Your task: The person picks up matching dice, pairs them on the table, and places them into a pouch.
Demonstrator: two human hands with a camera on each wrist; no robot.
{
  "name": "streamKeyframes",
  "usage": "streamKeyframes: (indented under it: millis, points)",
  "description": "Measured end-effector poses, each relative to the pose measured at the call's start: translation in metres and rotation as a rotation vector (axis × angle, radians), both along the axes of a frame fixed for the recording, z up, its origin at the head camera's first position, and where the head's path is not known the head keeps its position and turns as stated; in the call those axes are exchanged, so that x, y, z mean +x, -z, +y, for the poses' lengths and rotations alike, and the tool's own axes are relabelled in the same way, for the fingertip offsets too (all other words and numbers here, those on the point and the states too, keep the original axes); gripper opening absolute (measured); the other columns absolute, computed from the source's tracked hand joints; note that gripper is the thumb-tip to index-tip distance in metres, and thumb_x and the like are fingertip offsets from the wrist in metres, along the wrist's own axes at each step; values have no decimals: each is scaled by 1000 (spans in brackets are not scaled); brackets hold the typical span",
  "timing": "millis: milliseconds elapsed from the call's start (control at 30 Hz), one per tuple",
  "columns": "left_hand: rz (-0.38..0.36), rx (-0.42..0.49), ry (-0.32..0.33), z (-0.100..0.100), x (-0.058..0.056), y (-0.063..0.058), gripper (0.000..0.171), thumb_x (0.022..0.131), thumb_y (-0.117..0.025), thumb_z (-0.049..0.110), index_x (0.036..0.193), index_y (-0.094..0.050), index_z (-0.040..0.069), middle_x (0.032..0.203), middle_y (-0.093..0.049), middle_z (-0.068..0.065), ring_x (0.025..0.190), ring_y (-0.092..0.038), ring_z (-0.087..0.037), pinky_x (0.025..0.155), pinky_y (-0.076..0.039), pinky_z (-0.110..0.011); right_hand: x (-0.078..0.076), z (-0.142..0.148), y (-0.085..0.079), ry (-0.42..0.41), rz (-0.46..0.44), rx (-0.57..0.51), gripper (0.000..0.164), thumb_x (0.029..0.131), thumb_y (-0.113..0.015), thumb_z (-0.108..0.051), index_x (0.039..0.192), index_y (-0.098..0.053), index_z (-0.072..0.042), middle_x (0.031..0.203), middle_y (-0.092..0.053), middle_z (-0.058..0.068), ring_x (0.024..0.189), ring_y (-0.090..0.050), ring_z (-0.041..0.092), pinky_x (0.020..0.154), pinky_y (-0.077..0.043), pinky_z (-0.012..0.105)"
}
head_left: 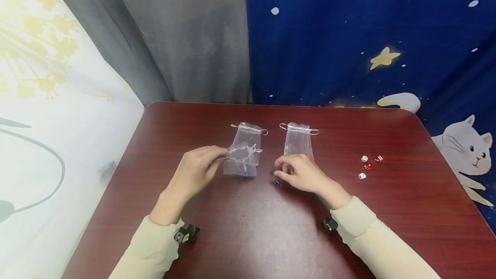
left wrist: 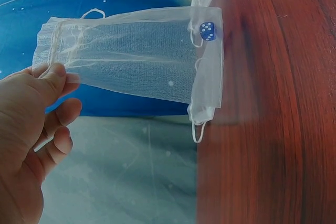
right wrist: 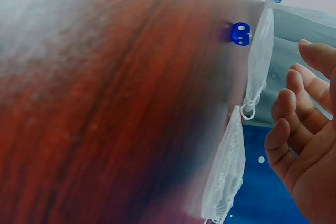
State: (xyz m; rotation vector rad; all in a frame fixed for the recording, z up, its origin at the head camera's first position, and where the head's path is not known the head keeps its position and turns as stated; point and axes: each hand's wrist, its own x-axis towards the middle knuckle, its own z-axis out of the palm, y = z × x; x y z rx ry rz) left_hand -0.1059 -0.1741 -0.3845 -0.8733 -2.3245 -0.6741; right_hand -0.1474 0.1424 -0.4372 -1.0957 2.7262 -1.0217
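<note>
Two blue dice point(head_left: 277, 182), left fingers point(head_left: 216, 152) pinching pouch point(left wrist: 142, 66)

A left hand point(left wrist: 23, 124) pinches a sheer white drawstring pouch point(left wrist: 136, 56) near its corded mouth, a blue cubic die with white pips point(left wrist: 208, 31) showing at the far end, beside a red-brown wood-grain table point(left wrist: 273, 129).

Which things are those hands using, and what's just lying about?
Seems in use: sheer bag pinched by the left hand, blue die inside it, loose blue die near the right hand.

Just lying about: left flat bag, right flat bag, red dice, white dice.
</note>
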Motion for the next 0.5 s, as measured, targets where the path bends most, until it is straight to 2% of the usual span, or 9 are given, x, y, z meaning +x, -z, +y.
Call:
streamKeyframes:
  millis: [267,500]
  points:
    - [8,8,3,0,-1,0,19,83,-81,2,99,-76,8,93,-76,-2,86,-73,-19,79,-60,-38,1,2,7,-53,-57,95,22,89,-80,-21,104,-72,-7,69,-59,-14,55,-48,-1,55,-46,22]
    - [5,10,6,0,-1,2,19,82,-81,1,99,-76,8,92,-76,-2,86,-73,-19,79,-60,-38,4,2,13,-73,-38,165,27,85,-84,-26,104,-73,-10,72,-58,-15,57,-46,-4,58,-46,21]
